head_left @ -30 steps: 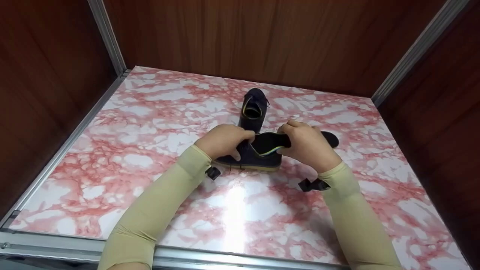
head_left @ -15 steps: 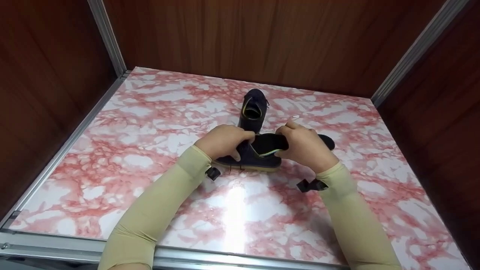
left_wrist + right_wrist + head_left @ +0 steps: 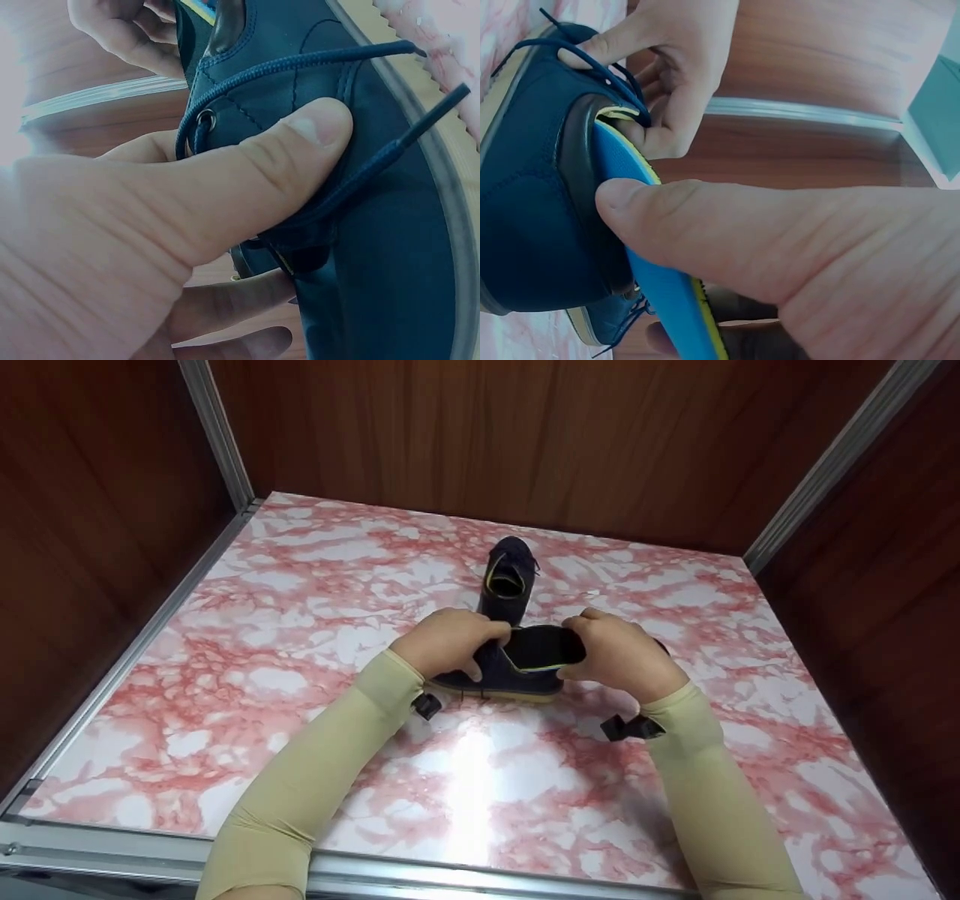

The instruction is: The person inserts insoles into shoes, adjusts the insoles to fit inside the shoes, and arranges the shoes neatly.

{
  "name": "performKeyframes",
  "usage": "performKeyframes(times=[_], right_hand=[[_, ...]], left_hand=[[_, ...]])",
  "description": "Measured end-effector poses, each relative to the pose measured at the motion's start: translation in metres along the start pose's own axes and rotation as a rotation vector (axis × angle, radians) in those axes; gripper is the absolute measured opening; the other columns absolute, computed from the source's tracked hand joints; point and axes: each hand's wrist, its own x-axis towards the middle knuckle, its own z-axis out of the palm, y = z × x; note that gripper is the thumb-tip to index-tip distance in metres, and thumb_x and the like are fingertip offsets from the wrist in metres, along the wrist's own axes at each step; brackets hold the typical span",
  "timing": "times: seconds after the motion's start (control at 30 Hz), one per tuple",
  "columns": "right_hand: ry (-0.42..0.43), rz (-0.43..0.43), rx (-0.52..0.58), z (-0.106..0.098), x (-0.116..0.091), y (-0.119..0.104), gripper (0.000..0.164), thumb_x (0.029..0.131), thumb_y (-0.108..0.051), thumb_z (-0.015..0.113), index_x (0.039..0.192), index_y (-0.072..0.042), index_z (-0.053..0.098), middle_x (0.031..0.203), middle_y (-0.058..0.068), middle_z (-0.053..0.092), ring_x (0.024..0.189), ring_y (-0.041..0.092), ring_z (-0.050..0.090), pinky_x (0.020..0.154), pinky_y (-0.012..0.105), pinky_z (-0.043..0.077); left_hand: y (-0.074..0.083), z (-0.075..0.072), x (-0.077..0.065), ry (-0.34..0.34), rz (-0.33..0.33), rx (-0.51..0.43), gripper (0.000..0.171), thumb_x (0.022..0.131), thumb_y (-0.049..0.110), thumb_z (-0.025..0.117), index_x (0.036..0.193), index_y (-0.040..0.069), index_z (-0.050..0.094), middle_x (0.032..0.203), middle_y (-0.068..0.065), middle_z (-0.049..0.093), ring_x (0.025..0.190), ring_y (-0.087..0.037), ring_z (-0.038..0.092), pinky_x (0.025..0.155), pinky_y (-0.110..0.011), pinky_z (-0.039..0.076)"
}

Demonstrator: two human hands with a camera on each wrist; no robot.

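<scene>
Both arms reach forward from the near edge of the table (image 3: pixel 270 682), elbows apart and hands drawn in close to each other. Each wears a pale yellow sleeve with a small black device strapped at the wrist. The left hand (image 3: pixel 454 641) comes in over the front part of the near shoe (image 3: pixel 525 682), its thumb laid along the near side and its fingers round the far side. The right hand (image 3: pixel 619 652) is at the heel end, thumb nearest the body.

The near shoe is dark navy with a pale sole, and stands on the red-and-white table with its toe to the person's left. Its laces (image 3: pixel 292 64) are undone, the ends trailing down the side. An insole (image 3: pixel 649 259), black on top, bright blue beneath and yellow along the edge, goes partly into the opening; the rest slants out past the heel. A second shoe (image 3: pixel 511 559) is just behind, toe toward the back wall.

The left hand grips the near shoe by the laced part, thumb pressed on the lace side. The right hand is closed around the insole, thumb against the blue underside, fingers on the other side, partly hidden
</scene>
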Motion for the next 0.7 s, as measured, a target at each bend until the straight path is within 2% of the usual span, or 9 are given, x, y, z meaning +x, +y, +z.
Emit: performKeyframes(times=[0.33, 0.7], right_hand=[[0.081, -0.049, -0.013, 0.0019, 0.0001, 0.0006, 0.053, 0.083, -0.026, 0.096, 0.127, -0.004, 0.074, 0.115, 0.012, 0.073, 0.100, 0.033, 0.075, 0.094, 0.055, 0.062], [0.087, -0.040, 0.038, 0.0058, 0.0022, 0.0005, 0.050, 0.085, -0.021, 0.094, 0.127, -0.005, 0.072, 0.117, 0.012, 0.073, 0.103, 0.033, 0.075, 0.097, 0.054, 0.061]], left_hand=[[-0.0002, 0.0001, 0.0004, 0.002, -0.004, -0.010, 0.055, 0.079, 0.030, 0.099, 0.122, 0.026, 0.064, 0.116, 0.000, 0.077, 0.105, -0.027, 0.074, 0.097, -0.048, 0.060], [-0.0004, 0.0015, 0.0010, -0.004, -0.009, -0.004, 0.056, 0.078, 0.030, 0.099, 0.123, 0.026, 0.065, 0.116, 0.000, 0.077, 0.107, -0.028, 0.075, 0.098, -0.049, 0.060]])
